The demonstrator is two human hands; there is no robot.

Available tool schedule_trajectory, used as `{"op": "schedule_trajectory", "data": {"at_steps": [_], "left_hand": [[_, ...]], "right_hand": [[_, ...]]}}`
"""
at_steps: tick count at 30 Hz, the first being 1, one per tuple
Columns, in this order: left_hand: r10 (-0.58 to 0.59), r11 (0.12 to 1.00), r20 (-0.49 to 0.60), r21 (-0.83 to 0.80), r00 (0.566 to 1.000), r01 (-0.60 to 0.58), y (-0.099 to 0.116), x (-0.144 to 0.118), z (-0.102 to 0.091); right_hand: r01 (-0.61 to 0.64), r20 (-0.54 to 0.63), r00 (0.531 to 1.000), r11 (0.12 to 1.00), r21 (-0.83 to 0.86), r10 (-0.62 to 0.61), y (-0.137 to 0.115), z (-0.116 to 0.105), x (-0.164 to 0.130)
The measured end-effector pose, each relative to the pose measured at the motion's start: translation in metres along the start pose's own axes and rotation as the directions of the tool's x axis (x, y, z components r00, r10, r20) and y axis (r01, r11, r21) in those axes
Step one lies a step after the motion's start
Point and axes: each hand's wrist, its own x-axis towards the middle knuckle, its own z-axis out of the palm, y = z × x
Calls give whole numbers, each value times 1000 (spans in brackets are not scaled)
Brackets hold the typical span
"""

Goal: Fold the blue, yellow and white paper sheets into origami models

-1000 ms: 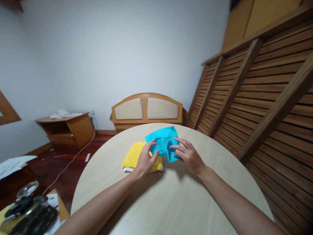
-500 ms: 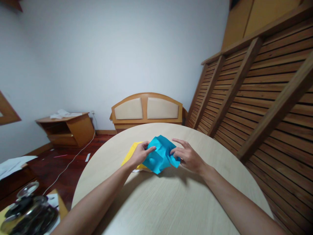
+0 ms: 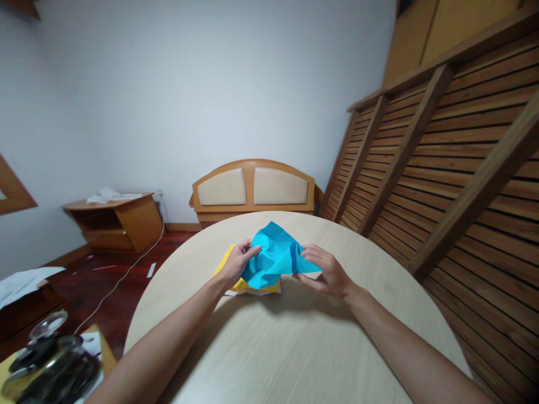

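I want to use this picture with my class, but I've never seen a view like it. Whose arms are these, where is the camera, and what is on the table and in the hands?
The camera sits on a person's head and looks forward and down, so the two bare arms are that person's own. No machine is involved. The left hand and right hand each pinch a side of a crumpled blue paper, held just above a round pale table. Under it lies a small stack with yellow paper on top. Beyond the table stand a padded headboard and a low wooden cabinet.
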Motion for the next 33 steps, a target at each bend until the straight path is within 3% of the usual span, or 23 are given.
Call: {"op": "schedule_trajectory", "data": {"at_steps": [4,10,14,19,23,25,28,30,33], "left_hand": [[9,999,-67,47,998,-6,0,2,-2],[-7,991,-110,132,994,21,3,7,-10],[51,974,-143,225,988,-18,8,7,-12],[128,970,-69,215,989,-110,9,4,-8],[151,970,21,191,988,-152,4,-1,-2],[156,975,36,157,987,-160,3,-3,2],[146,987,33,59,989,-148,3,-5,8],[120,992,50,-52,992,-117,3,-7,13],[61,972,88,-231,994,-39,4,-10,21]], "right_hand": [[-106,-68,992,994,22,107,-1,2,-1],[-200,-48,978,978,63,203,3,-2,-3],[-240,-45,969,968,78,244,3,-5,-1],[-321,21,947,947,0,321,10,-5,-4],[-374,-38,927,925,-71,373,19,-1,-8],[-421,-154,896,907,8,417,21,3,-7],[-484,-338,768,838,251,544,17,11,-2],[-516,-296,700,747,420,650,11,17,2],[-567,-41,666,540,622,745,2,24,5]]}}
